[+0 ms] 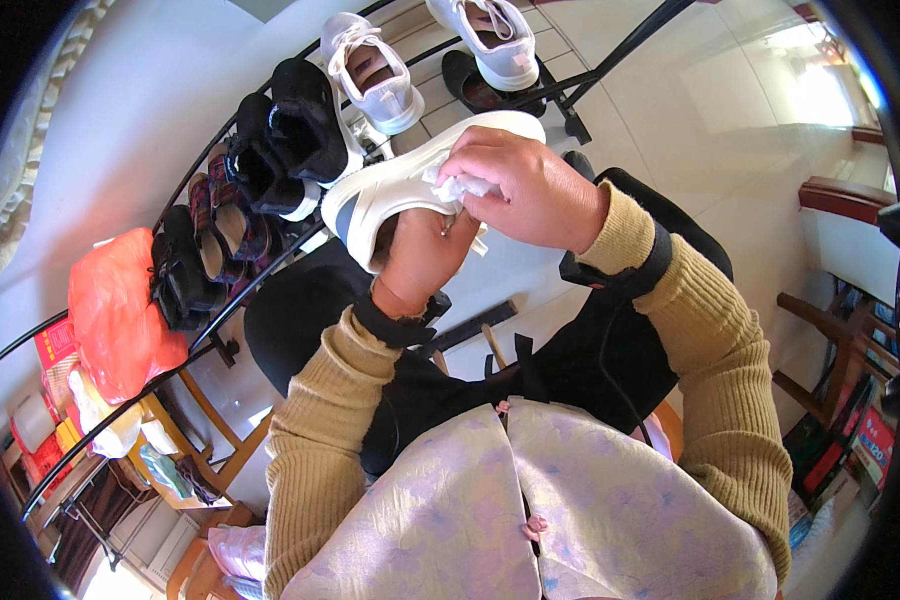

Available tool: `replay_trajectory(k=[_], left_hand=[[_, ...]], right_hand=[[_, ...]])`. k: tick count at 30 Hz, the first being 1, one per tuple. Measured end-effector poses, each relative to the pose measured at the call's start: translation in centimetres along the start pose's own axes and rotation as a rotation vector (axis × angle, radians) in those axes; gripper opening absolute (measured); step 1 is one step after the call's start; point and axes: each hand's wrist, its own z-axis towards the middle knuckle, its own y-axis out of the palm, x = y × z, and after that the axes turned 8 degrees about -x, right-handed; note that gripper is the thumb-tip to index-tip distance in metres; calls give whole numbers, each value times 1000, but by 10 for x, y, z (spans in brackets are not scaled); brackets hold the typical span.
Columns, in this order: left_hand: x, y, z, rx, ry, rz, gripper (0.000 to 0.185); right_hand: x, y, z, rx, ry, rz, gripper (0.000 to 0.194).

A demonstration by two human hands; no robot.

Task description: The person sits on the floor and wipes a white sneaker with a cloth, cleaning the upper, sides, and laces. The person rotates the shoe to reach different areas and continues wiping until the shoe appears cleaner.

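Observation:
A white shoe is held tilted on its side above my lap, its sole edge away from me. My left hand reaches into the shoe's opening and grips it from there. In my right hand is a crumpled white wipe or tissue, pinched between thumb and fingers against the shoe's upper. The shoe's toe end lies partly behind my right hand. Fingers of my left hand are hidden inside the shoe.
A black metal shoe rack runs along the wall, bearing black sneakers, light sneakers, dark shoes and an orange plastic bag. A wooden stool stands at the right.

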Motion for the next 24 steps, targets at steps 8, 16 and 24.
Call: replay_trajectory(k=[8,16,24], left_hand=[[2,0,2,9,91,-40,25],[6,0,-3,-70,133,424,25],[3,2,-4,-83,210,603,28]], right_hand=[[21,-19,-1,180,174,-275,19],[18,-9,1,-5,112,-138,17],[23,-14,0,-8,346,-365,17]])
